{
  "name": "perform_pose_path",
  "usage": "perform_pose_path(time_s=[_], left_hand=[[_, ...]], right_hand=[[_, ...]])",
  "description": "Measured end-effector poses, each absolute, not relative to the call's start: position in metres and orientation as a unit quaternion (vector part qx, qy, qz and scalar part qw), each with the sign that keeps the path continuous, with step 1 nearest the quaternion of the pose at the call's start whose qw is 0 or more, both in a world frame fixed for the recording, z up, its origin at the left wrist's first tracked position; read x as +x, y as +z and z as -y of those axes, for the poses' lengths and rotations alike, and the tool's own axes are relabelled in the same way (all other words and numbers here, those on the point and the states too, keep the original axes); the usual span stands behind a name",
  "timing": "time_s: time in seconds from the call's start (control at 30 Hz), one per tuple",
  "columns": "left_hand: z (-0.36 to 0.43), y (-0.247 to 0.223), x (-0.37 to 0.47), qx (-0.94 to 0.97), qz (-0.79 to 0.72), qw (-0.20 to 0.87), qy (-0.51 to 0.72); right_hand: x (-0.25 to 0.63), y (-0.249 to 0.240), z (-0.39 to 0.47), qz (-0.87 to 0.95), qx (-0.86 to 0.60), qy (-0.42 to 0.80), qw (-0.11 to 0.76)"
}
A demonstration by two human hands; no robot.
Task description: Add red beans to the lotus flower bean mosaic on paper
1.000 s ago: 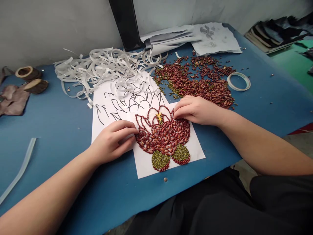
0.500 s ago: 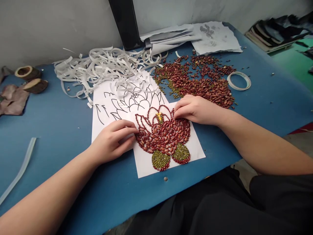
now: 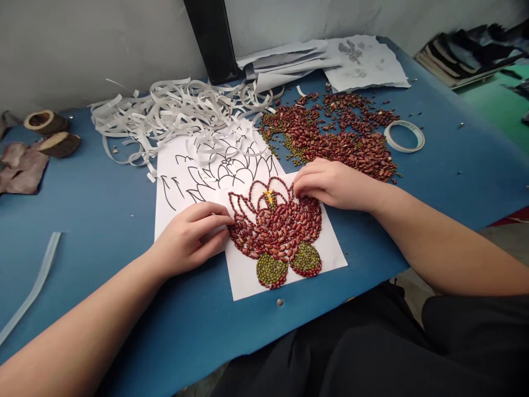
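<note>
Forearms (image 3: 111, 306) bare, angled inward, left hand (image 3: 188, 237) loosely curled, right hand (image 3: 324, 183) farther forward, fingers (image 3: 305, 181) bent.

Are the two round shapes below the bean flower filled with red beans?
No, green beans fill both, with red beans only along their edges.

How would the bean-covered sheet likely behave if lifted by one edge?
The bean-covered sheet looks like thin paper, so it would probably sag. The red beans crowd its middle, likely making that part heavier. Some might shed, though whether they are glued isn't visible.
</note>
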State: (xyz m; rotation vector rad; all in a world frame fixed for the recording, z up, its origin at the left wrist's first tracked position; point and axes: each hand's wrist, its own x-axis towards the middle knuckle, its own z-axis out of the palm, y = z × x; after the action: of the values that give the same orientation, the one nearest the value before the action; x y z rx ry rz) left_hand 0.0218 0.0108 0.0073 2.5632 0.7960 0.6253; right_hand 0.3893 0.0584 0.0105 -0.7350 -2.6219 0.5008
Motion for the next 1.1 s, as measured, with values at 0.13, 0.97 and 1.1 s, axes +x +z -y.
perform_pose_path(time_s=[0.13, 0.97, 1.1], left_hand=[[-0.0106, 0.0053, 0.021, 0.911, -0.284, 0.192, 0.228], [-0.0105, 0.0052, 0.0215, 0.918, -0.269, 0.173, 0.233], [-0.0107, 0.0051, 0.0215, 0.917, -0.272, 0.178, 0.231]], right_hand=[[0.3881, 0.0103, -0.0576, 0.93, -0.259, 0.185, 0.182], [0.3877, 0.0099, -0.0569, 0.929, -0.243, 0.198, 0.195], [0.3872, 0.0093, -0.0575, 0.933, -0.239, 0.179, 0.201]])
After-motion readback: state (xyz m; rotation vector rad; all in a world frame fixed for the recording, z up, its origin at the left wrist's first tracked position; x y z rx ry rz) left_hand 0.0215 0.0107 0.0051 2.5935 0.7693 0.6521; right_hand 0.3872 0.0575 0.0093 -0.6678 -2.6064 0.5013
